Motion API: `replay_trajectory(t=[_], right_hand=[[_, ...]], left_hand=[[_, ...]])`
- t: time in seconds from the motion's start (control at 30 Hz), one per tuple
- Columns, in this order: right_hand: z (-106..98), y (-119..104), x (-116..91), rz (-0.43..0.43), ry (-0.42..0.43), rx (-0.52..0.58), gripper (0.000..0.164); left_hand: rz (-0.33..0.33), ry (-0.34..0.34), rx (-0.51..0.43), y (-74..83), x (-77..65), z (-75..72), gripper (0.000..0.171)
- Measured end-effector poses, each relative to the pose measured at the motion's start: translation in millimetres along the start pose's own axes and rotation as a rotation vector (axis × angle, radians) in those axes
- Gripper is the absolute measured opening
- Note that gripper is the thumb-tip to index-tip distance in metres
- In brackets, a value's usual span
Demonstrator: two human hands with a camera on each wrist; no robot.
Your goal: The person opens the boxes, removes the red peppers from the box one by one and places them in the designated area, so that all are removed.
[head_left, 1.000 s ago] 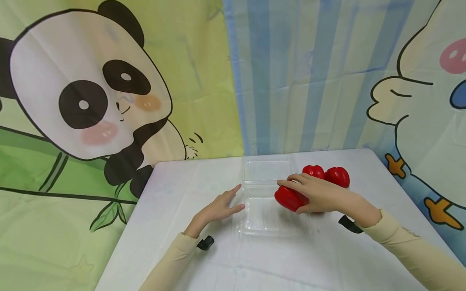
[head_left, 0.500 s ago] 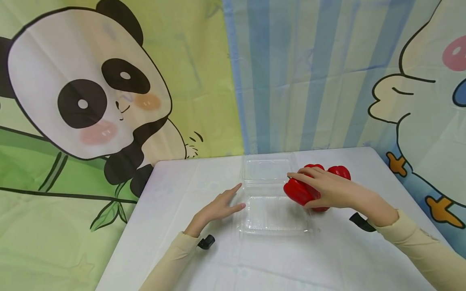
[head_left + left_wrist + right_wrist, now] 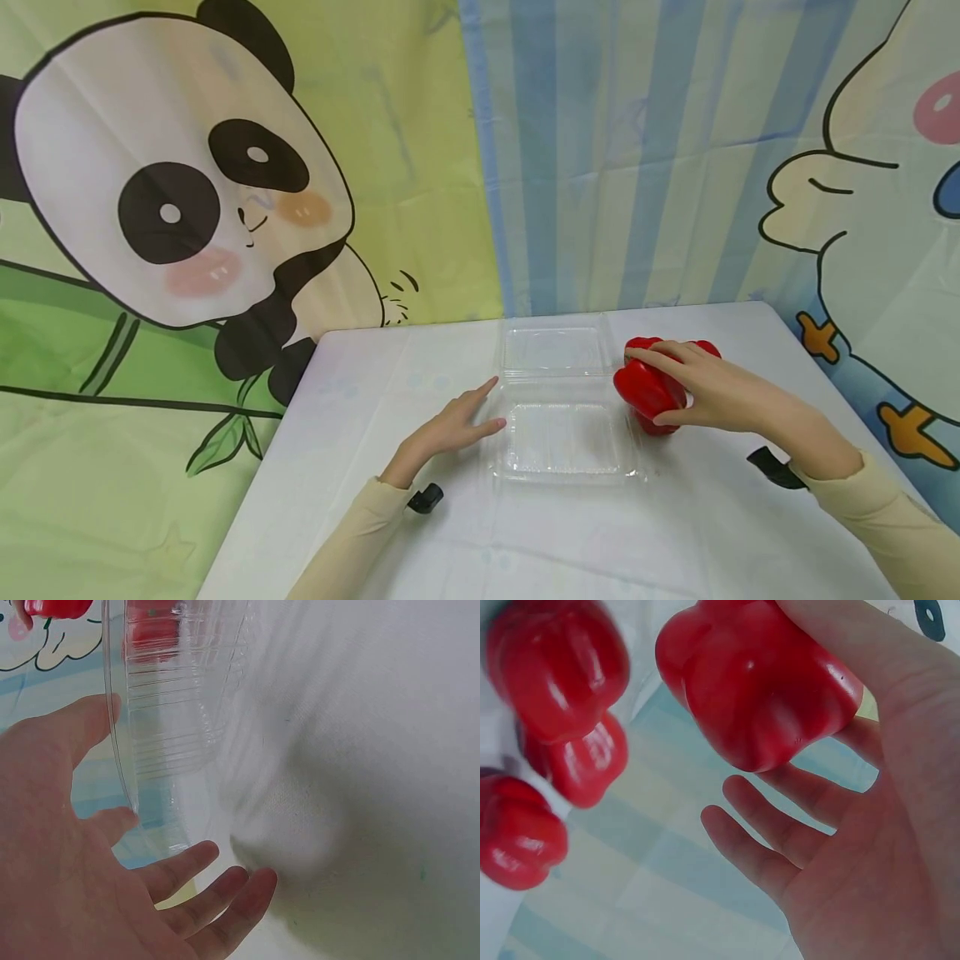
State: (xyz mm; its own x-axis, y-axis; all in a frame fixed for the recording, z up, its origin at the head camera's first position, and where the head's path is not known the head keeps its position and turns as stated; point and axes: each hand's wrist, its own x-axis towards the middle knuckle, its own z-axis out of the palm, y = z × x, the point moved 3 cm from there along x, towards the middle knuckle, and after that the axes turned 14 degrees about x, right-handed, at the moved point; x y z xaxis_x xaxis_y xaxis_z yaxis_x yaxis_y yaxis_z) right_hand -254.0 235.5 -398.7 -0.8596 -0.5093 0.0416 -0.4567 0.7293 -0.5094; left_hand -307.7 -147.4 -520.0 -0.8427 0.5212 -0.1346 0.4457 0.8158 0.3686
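A red bell pepper (image 3: 643, 385) is gripped between thumb and fingers of my right hand (image 3: 708, 387), raised beside the right end of a clear plastic clamshell box (image 3: 570, 442). In the right wrist view the held pepper (image 3: 761, 682) shows its lobed end, with the last fingers extended away from it. My left hand (image 3: 450, 429) spreads its fingers at the box's left rim. Seen from the left wrist, thumb and fingertips of that hand (image 3: 112, 832) lie right along the box edge (image 3: 161, 705), not curled round it. The box lies with its lid (image 3: 555, 350) folded back.
Three more red bell peppers, among them a near one (image 3: 559, 671), stand at the right of the box; my right hand partly covers them in the head view. A white cloth (image 3: 480, 533) covers the table. Printed cartoon curtains (image 3: 405, 167) rise behind it.
My right hand has carried the held pepper rightward, from over the box to beside its right end, in front of the other peppers. The left hand stays where it was.
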Motion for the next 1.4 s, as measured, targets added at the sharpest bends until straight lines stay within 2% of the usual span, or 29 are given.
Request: replay_trajectory(t=[0.23, 0.33, 0.6, 0.8, 0.97, 1.4], right_hand=[[-5.8, 18.6, -15.8, 0.056, 0.038, 0.063, 0.100], [-8.2, 26.9, -22.8, 0.061, 0.063, 0.062, 0.100], [-8.4, 53.2, -37.8, 0.163, 0.093, 0.040, 0.107], [-0.9, 72.1, -51.2, 0.214, 0.102, 0.017, 0.105], [9.6, 85.5, -59.0, 0.223, 0.107, 0.028, 0.102], [36.1, 102.9, -60.2, 0.256, 0.077, 0.071, 0.101]], left_hand=[[0.001, -0.001, 0.003, 0.5, -0.9, -1.0, 0.084], [-0.004, -0.002, -0.003, -0.1, -2.2, -0.8, 0.084], [-0.012, -0.011, -0.003, -2.4, -2.4, 1.5, 0.085], [-0.007, -0.011, -0.001, -1.2, -1.5, 1.7, 0.085], [-0.011, -0.013, 0.004, 0.3, 0.1, 2.5, 0.083], [0.008, -0.005, -0.007, 1.6, -0.3, 0.6, 0.083]])
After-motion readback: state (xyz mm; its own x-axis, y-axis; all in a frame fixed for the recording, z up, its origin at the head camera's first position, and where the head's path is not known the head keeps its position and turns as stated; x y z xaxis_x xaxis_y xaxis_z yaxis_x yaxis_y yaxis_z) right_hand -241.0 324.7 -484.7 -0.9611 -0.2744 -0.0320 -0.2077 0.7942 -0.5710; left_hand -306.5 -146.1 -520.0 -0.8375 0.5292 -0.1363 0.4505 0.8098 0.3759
